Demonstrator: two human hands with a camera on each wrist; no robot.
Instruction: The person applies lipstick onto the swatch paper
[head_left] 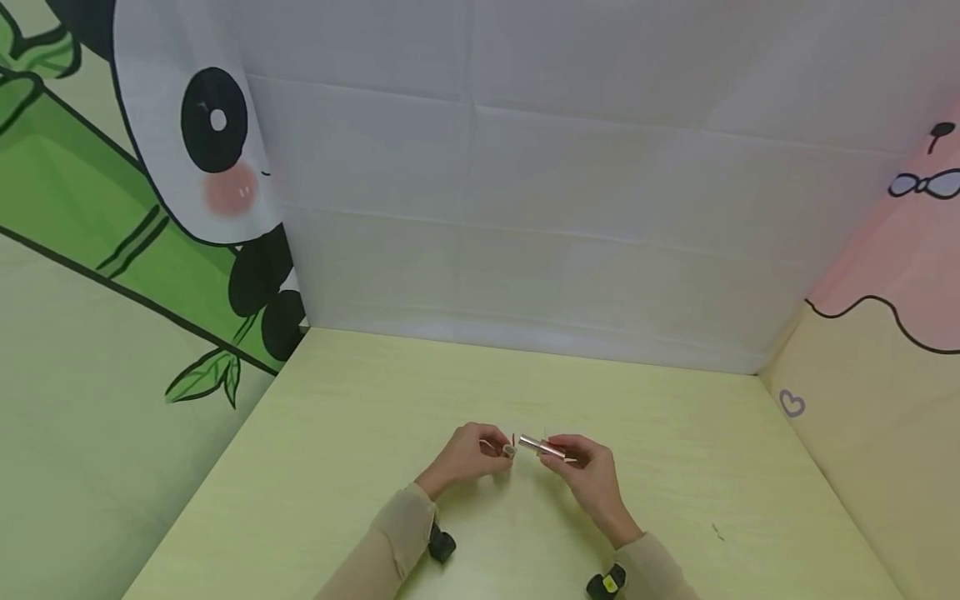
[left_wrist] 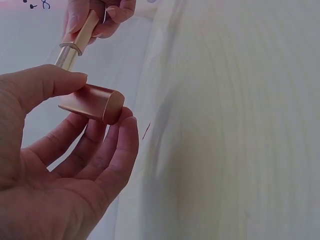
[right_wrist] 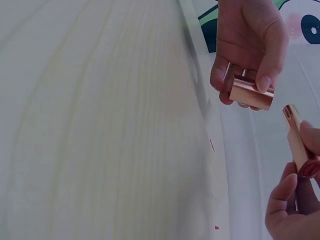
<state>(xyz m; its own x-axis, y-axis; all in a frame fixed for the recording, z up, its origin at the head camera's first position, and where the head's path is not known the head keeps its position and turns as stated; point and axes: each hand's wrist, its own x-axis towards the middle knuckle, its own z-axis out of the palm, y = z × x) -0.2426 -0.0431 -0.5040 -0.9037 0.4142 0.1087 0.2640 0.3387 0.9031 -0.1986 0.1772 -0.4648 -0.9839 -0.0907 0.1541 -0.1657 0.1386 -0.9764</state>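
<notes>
My left hand [head_left: 472, 452] pinches a rose-gold lipstick cap [left_wrist: 92, 102] between thumb and fingertips. In my right hand [head_left: 591, 473] is the lipstick tube [head_left: 542, 447], gripped at its base end. Its slim metallic end points toward the left hand. A collar shows partway along the tube in the left wrist view. Cap and tube are apart, with a small gap between them in the right wrist view, where the cap [right_wrist: 251, 92] is above and left of the tube [right_wrist: 296, 137]. A red label [right_wrist: 310, 169] marks the tube's base. Whether any lipstick bullet shows cannot be told.
Both hands are above a pale wood-grain table [head_left: 360, 392]. A white sheet [head_left: 525, 208] rises behind it, with printed cartoon panels at both sides. Thin red marks [left_wrist: 146, 131] show near the table's edge. A small dark mark [head_left: 717, 532] lies on the table at right.
</notes>
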